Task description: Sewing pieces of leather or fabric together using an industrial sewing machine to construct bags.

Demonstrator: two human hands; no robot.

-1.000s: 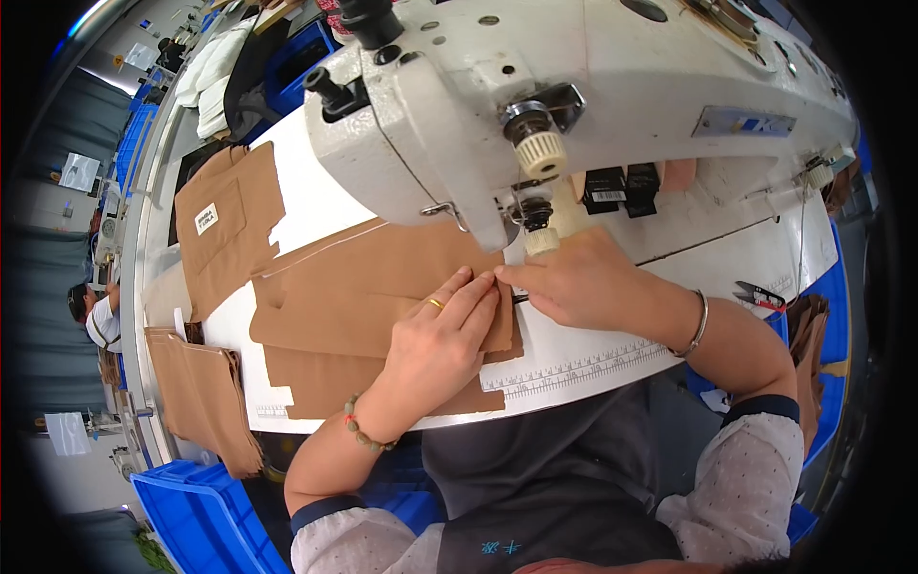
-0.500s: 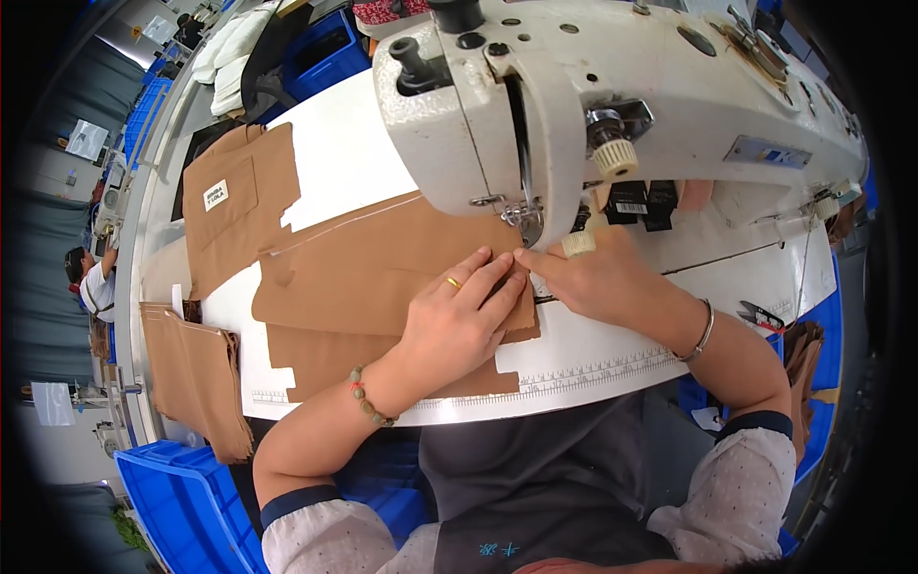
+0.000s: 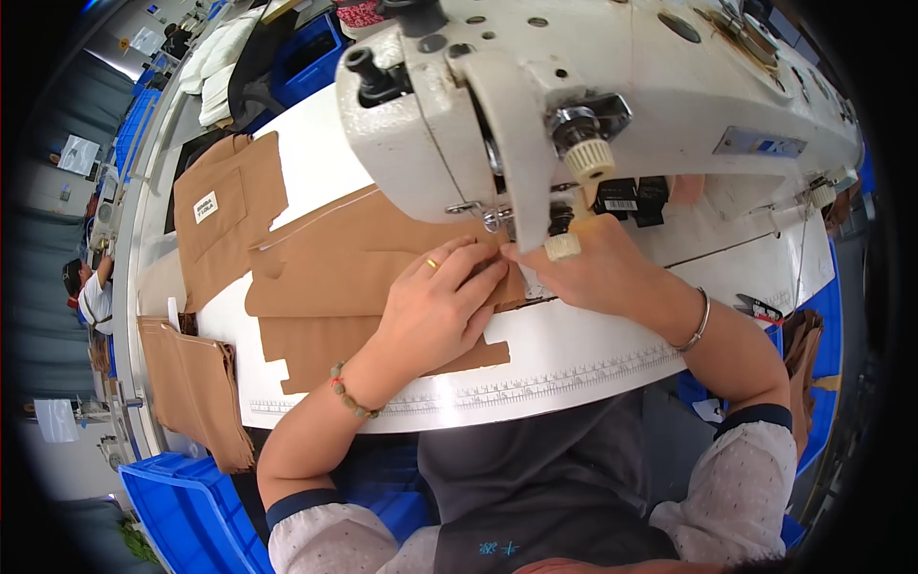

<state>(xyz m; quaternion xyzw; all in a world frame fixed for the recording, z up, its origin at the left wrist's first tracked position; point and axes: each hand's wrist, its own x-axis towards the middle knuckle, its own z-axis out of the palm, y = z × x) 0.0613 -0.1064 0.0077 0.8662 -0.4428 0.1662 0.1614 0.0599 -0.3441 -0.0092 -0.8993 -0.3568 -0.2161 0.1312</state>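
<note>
Head view: left hand [image 3: 430, 304], fingers extended, rests on the brown fabric panel [image 3: 335, 273] partly under the sewing machine [image 3: 397, 143]; right hand [image 3: 598, 266] curls near the panel's edge, grip unclear. Edge alignment seems underway; next calls for keeping it flat.

A dark grey apron [image 3: 540, 459] with a small blue marking [image 3: 500, 549] covers a white top [image 3: 330, 540] with dark specks, its loose sleeves [image 3: 732, 483] ending in navy bands [image 3: 755, 418]. A gold-coloured ring [image 3: 433, 263] circles a finger of the left hand [image 3: 430, 301]; on that wrist sits a greenish beaded bracelet [image 3: 350, 396] with a touch of red, on the other a slim silver-coloured bangle [image 3: 701, 320].
</note>
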